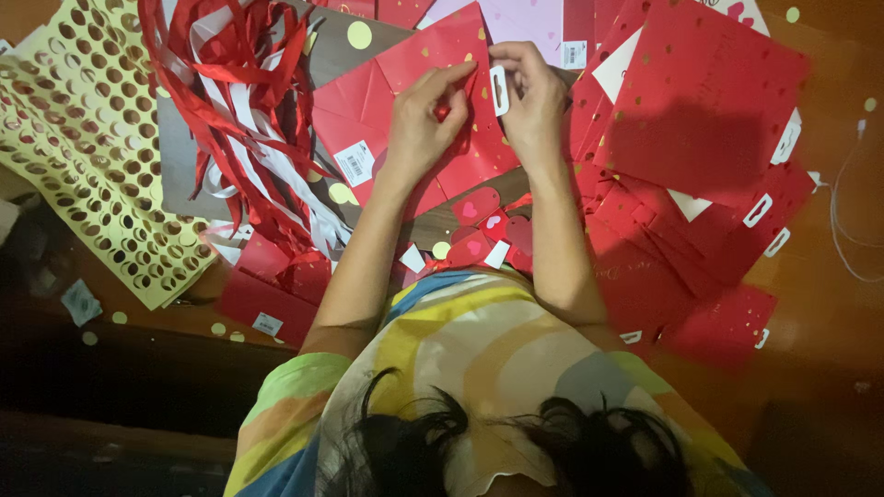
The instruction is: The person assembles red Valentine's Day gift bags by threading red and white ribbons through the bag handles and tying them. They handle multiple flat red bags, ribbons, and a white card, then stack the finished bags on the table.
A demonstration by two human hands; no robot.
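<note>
Two hands at work on a flat red paper bag, in the middle of a littered worktop.

The left hand (425,118) lies on the red paper bag (433,110), its fingers curled in a pinching grip on the paper near the bag's top edge. The right hand (532,97) grasps a small white handle tab (498,89) at that same edge, thumb and fingers closed on it. What exactly sits under the left fingertips is hard to make out. The bag lies flat before the person, dotted with gold spots. To the right, a heap of more red bags (700,101) spreads out, some overlapping. To the left lies a tangle of red and white ribbons (249,101), and beyond it a yellow sheet punched full of round holes (83,138). Small red heart tags (488,225) sit just below the bag, between the forearms.
</note>
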